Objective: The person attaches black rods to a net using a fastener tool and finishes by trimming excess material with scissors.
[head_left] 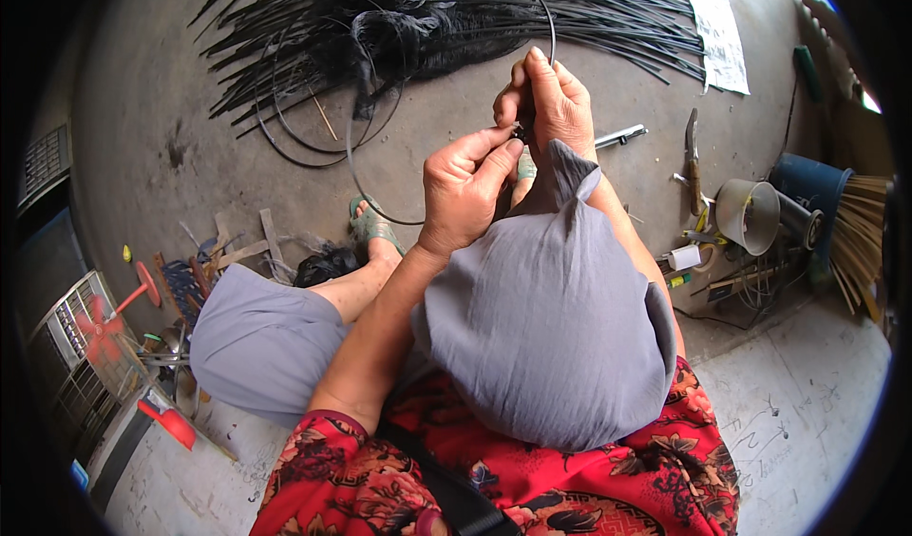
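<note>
My left hand [463,186] and my right hand [562,106] are close together above my raised right knee, which grey cloth covers. A thin, flexible black rod [552,34] comes up out of my right hand's closed fingers and curves away at the top. Another curved length of black rod [380,215] runs behind my left wrist. It looks like part of the same large loop, but I cannot tell for sure. Between my left thumb and fingertips sits a small dark piece [519,134], too small to name. My fingers partly hide where the rod meets it.
Black rods [608,25] and dark netting [328,37] lie across the floor ahead, by a white sheet [719,37]. At right are a knife [693,161], a silver tool [622,137], a pale container [748,215] and a blue bucket [807,189]. A red-bladed fan [98,330] stands left.
</note>
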The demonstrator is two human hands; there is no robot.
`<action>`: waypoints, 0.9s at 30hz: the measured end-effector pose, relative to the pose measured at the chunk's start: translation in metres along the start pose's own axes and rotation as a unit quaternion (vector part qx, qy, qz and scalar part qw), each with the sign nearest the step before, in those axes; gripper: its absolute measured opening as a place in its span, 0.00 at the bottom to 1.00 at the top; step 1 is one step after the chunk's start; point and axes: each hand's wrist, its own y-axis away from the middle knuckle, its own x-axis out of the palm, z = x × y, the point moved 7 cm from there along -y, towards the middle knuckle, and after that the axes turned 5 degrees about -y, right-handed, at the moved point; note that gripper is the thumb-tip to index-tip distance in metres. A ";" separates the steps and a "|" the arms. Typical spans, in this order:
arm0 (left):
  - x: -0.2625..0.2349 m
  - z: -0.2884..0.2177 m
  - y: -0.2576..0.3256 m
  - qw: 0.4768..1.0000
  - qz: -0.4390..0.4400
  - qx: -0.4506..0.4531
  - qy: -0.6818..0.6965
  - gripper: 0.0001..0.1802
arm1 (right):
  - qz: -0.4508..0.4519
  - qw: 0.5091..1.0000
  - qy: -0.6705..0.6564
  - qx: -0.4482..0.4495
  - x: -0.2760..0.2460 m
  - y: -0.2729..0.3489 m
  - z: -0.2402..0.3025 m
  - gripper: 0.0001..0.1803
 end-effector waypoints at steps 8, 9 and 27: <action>-0.009 -0.008 -0.008 0.994 0.096 0.005 -0.054 0.13 | 0.056 0.998 0.017 0.005 0.003 -0.008 -0.009 0.21; -0.009 -0.009 -0.008 0.994 0.096 0.004 -0.053 0.13 | 0.060 0.998 0.012 0.006 0.006 -0.009 -0.009 0.20; -0.032 0.009 -0.007 0.997 0.032 -0.073 0.017 0.12 | 0.151 0.986 -0.051 -0.047 0.028 -0.008 -0.017 0.23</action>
